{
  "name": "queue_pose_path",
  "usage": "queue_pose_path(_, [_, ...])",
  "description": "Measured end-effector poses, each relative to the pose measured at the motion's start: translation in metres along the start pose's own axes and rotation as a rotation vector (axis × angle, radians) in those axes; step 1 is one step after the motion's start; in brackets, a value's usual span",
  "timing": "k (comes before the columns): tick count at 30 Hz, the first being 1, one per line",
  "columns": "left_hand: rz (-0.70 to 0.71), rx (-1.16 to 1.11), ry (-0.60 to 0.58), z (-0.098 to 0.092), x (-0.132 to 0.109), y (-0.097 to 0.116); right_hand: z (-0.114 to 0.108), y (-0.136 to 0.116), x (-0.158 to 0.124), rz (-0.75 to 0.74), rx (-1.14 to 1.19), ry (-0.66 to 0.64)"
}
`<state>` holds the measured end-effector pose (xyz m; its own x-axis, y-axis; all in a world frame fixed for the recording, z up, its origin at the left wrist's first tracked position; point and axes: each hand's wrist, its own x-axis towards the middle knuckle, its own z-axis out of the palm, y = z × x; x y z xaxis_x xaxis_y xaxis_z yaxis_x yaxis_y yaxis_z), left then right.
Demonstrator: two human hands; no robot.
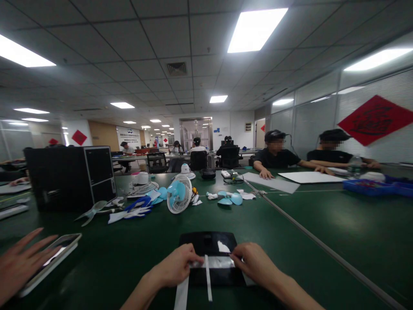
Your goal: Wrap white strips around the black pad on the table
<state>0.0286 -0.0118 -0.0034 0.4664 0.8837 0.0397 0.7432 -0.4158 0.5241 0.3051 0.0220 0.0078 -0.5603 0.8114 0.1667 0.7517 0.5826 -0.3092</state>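
In the head view, a shiny, see-through-looking strip lies across a dark, flat, black object on the table in front of me. My left hand is closed at the strip's left end, its fingertips pressed on it. At the right end, my right hand pinches the strip between thumb and fingers. A narrow white strip crosses the shiny one near my left fingertips and hangs toward me. Below my left hand, a wider white band runs to the frame's bottom edge. A white torn patch shows on the black object.
At left, another person's hand hovers over a phone. Beyond stand a black computer case, a small fan, blue-white gloves and loose fan blades. A metal seam crosses the green table. Two people sit at right.
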Motion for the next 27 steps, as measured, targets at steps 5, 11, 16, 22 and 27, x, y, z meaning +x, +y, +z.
queue_pose_path(5, [-0.058,0.011,-0.004,-0.003,0.000,0.004,0.001,0.001,0.001,0.025,-0.040,0.019])
queue_pose_path(11, [-0.040,0.004,0.016,-0.006,0.000,0.005,-0.002,-0.001,0.000,0.040,-0.009,0.009])
queue_pose_path(16, [-0.140,0.102,0.193,-0.015,0.003,-0.025,0.000,0.009,0.002,0.024,0.051,0.096])
queue_pose_path(22, [-0.375,0.310,0.337,-0.025,0.007,-0.092,0.011,0.024,0.023,-0.018,0.088,0.133])
queue_pose_path(27, [-0.464,0.349,0.337,-0.028,0.006,-0.119,0.018,0.012,0.055,-0.119,0.062,0.091])
